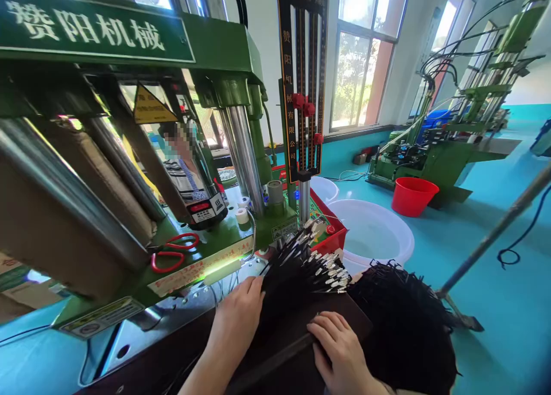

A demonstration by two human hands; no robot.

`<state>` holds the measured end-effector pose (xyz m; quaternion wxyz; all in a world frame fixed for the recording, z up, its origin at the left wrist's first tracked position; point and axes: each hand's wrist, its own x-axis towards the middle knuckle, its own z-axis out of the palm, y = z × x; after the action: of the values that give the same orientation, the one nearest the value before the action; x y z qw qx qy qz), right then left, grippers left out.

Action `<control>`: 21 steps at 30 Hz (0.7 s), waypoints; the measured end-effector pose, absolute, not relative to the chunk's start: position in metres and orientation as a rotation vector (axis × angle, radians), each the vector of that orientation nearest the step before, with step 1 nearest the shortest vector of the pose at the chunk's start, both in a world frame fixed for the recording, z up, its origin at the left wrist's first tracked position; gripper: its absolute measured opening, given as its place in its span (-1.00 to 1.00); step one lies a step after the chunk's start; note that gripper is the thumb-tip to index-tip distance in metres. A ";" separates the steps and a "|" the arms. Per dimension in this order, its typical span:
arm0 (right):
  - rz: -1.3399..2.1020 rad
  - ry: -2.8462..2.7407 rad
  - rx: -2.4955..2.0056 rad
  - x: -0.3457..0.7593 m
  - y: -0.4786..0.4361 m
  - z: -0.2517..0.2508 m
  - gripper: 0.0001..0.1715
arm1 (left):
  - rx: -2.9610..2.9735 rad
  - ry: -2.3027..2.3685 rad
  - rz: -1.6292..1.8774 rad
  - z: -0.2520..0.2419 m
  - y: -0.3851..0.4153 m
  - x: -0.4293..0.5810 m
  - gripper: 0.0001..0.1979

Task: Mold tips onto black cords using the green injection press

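Observation:
A bundle of black cables with metal connector tips (pixel 307 266) lies fanned out on a dark board (pixel 284 349) in front of me. My left hand (pixel 236 317) rests on the left side of the bundle, its fingers curled against the cables. My right hand (pixel 340 346) lies on the board's right edge with its fingers bent over it, just below the connector tips. A large heap of black cable pieces (pixel 404 326) sits to the right of my right hand.
A green press machine (pixel 129 125) with steel columns fills the left; red-handled scissors (pixel 174 251) and tape rolls lie on its base. A person stands behind the machine. White basins (pixel 372 234) and a red bucket (pixel 412 195) stand on the teal floor. More green machines stand at the right.

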<state>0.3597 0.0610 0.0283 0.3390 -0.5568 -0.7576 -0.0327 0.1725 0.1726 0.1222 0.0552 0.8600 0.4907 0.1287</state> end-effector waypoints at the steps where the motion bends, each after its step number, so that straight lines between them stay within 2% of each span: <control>1: -0.050 -1.977 -1.454 0.361 0.062 0.029 -0.57 | 2.561 1.438 0.461 0.121 0.173 0.168 -0.73; 6: 0.218 -1.888 -1.449 0.366 0.062 0.032 -0.58 | 2.125 1.249 0.710 0.122 0.175 0.154 -0.87; 11: 0.802 -1.493 -1.238 0.353 0.072 0.058 -0.70 | 1.857 1.010 0.638 0.134 0.169 0.155 -0.81; 14: 1.179 -1.134 -0.852 0.340 0.093 0.086 -0.52 | 1.801 0.950 0.567 0.135 0.163 0.160 -0.75; 16: 1.303 -0.969 -0.595 0.335 0.109 0.103 -0.46 | 1.759 0.915 0.506 0.131 0.158 0.163 -0.73; 21: 1.316 -0.842 -0.594 0.336 0.129 0.126 -0.76 | 1.732 0.879 0.442 0.119 0.153 0.167 -0.75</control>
<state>0.3361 0.1292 0.1259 0.6708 -0.2636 -0.3736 0.5839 0.1673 0.1527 0.1193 0.5437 0.7296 0.3705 0.1864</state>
